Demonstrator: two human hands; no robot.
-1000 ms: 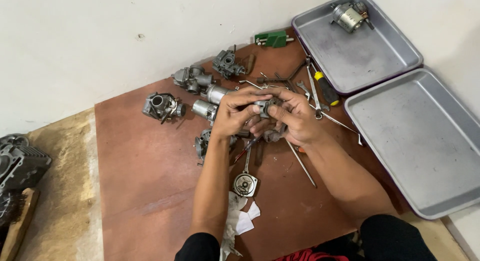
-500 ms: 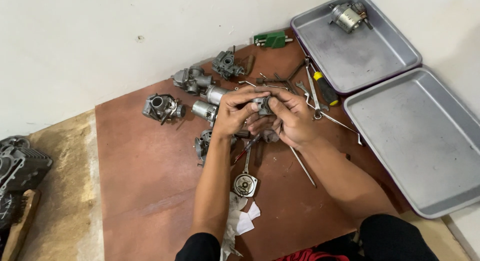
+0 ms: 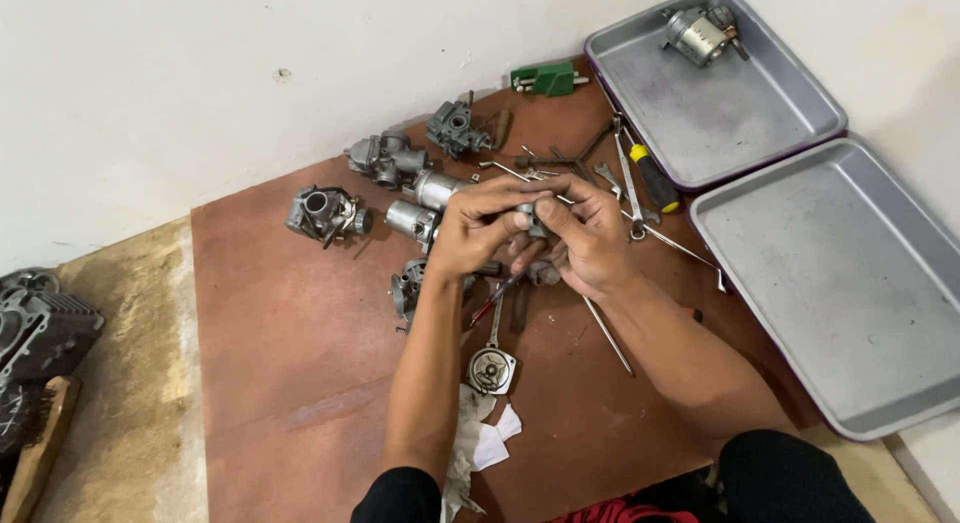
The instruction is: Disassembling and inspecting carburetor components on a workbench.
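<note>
Head view: both hands, left [image 3: 478, 228] and right [image 3: 585, 238], pinch a small grey metal part [image 3: 528, 220] (green block [image 3: 548, 80] by wall)

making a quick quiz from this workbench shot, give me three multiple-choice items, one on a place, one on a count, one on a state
1. Where does the yellow-handled screwdriver lie?
A. in the far tray
B. on the brown board, by the far tray's near edge
C. on the engine part at left

2. How many metal trays are there?
A. one
B. two
C. four

3. What are the hands doing?
A. resting flat on the board
B. both closed on one small metal part
C. each lifting a tray

Answers:
1 B, it lies beside the far tray.
2 B, the far tray and the near tray.
3 B, left hand and right hand meet around it.
</note>
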